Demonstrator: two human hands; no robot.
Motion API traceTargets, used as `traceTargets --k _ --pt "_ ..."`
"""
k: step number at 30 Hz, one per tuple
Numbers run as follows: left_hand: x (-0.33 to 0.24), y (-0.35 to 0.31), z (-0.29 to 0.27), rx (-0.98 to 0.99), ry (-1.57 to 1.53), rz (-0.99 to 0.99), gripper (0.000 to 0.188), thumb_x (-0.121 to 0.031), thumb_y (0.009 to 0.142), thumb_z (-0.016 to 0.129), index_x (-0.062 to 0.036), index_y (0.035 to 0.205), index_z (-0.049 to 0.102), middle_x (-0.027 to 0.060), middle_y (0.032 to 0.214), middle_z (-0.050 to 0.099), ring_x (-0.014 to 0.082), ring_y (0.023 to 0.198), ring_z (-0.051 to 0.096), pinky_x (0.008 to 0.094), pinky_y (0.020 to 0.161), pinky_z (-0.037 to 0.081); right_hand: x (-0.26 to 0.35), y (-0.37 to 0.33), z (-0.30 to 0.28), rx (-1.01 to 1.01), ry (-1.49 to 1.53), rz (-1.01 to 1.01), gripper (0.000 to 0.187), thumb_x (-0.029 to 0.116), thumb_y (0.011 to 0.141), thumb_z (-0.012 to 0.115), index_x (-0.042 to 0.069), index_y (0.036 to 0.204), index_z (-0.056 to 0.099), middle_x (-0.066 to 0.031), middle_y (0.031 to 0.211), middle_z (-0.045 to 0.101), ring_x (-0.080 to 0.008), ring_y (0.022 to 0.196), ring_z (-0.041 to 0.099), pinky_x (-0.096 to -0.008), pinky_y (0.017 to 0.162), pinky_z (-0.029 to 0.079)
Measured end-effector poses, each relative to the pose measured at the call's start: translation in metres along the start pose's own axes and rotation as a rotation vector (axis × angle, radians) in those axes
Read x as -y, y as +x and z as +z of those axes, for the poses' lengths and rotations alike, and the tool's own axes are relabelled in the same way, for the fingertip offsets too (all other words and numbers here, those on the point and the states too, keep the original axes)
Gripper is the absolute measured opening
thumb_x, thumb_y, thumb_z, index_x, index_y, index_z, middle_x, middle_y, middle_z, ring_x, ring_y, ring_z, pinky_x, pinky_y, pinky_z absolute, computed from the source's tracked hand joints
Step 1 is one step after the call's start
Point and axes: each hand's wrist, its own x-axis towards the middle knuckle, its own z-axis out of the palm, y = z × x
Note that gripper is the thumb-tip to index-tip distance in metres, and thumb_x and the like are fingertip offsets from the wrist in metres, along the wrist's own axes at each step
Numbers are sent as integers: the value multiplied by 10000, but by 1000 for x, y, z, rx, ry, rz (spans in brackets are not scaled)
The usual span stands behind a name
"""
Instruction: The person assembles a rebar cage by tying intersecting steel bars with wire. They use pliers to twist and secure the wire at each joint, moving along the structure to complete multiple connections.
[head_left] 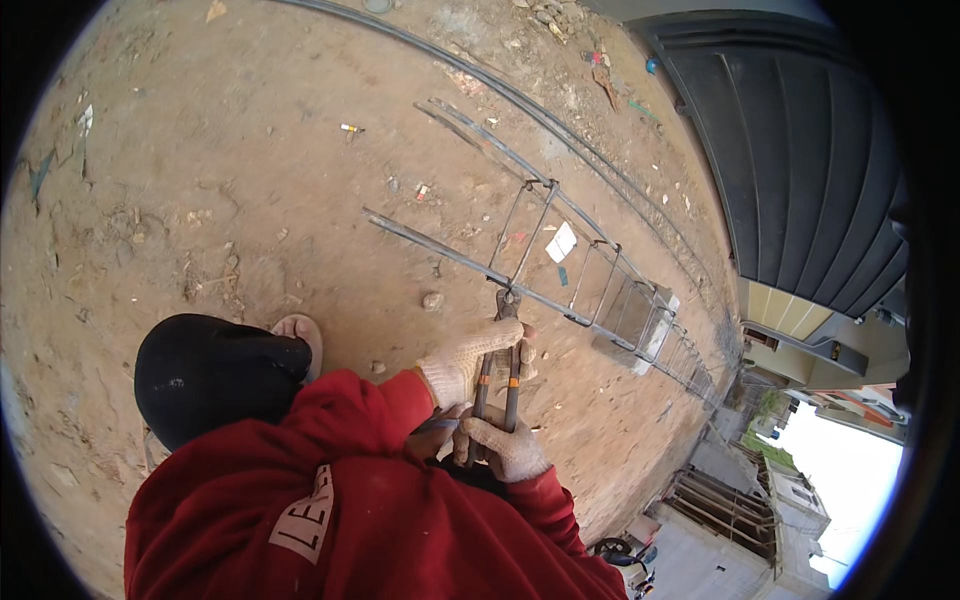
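Both my hands wear pale knitted work gloves. My left hand (468, 362) is closed around the upper part of long-handled pincers (513, 385), just below their head. My right hand (507, 447) grips the lower ends of the two dark handles, which carry orange bands and run close together. The jaws are at the near long bar of a steel rebar cage (440, 246), beside a stirrup corner. Whether they bite on anything there is too small to tell. Several rectangular stirrups (548, 212) join the cage's long bars.
A pale block (655, 335) sits under the cage farther along. Long dark bars or pipes (450, 60) curve across the dirt ground beyond it. A white scrap (561, 242) lies under the cage. A dark ribbed metal gate (790, 150) stands at right; my sandalled foot (300, 335) is at left.
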Motion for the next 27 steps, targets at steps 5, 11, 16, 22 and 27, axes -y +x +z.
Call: traceTargets --k 5,11,16,22,27 --pt "2 -4 2 343 -44 -72 440 -241 936 617 46 1266 575 116 772 665 248 704 633 445 774 523 6 -5 -6 79 50 80 253 235 971 645 -14 1008 623 -99 755 652 -202 662 638 -303 626 519" --pt "8 18 -13 344 84 -34 501 -140 876 527 92 1320 513 114 764 624 206 633 546 393 718 469 12 -20 44 -701 -737 -134 695 356 777 830 -47 1263 542 -150 872 666 -269 687 663 -364 688 552" --pt "20 27 -12 176 143 15 384 -115 886 527 74 1218 561 95 717 588 214 597 543 397 682 482 0 4 68 -1201 -1426 -390 833 271 660 837 -24 1339 454 -226 995 649 -445 863 654 -529 768 522" --pt "7 18 1 164 110 -11 460 -229 948 589 39 1319 543 112 820 659 251 694 634 414 743 535 28 -14 45 -818 -1097 73 461 93 731 698 8 1133 489 -258 930 617 -454 827 639 -496 721 509" --pt "6 15 14 358 -121 -92 626 -313 949 633 -46 1485 447 121 967 713 268 914 711 491 934 565 43 -27 2 204 494 138 400 -5 800 686 89 1134 488 -38 760 484 -147 545 404 -287 484 358"
